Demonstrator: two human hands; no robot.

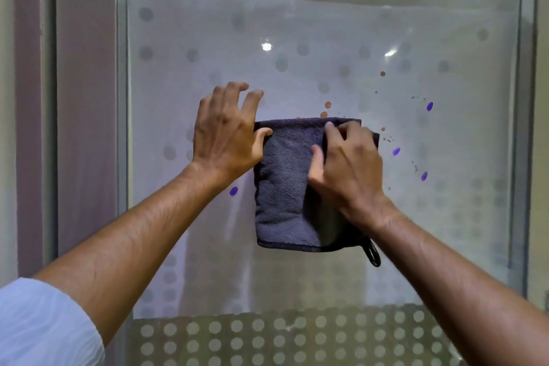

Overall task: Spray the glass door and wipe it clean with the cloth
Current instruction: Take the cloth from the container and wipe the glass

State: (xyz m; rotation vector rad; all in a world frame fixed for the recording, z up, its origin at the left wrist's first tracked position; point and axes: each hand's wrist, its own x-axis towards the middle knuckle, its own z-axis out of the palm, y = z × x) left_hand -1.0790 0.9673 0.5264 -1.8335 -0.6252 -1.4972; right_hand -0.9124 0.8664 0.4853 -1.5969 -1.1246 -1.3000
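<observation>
Dim, flat indoor light with a grey-violet cast. Two bright glare spots [266,46] sit on the glass door [326,24] above the fingers [237,92] — one round, one a streak. The right hand [347,163] is slightly motion-blurred; frame edges bow outward.

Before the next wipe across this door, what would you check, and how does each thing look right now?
1. Cloth flat against the glass door: ok.
2. Right hand on the cloth, fingers curled over it: ok.
3. Left hand steadying the cloth's left edge with its thumb: ok.
4. Purple marks and brown spots wiped off: not ok.
5. Glass sprayed wet: cannot tell.
6. Hanging loop clear of the wiping side: cannot tell.
</observation>
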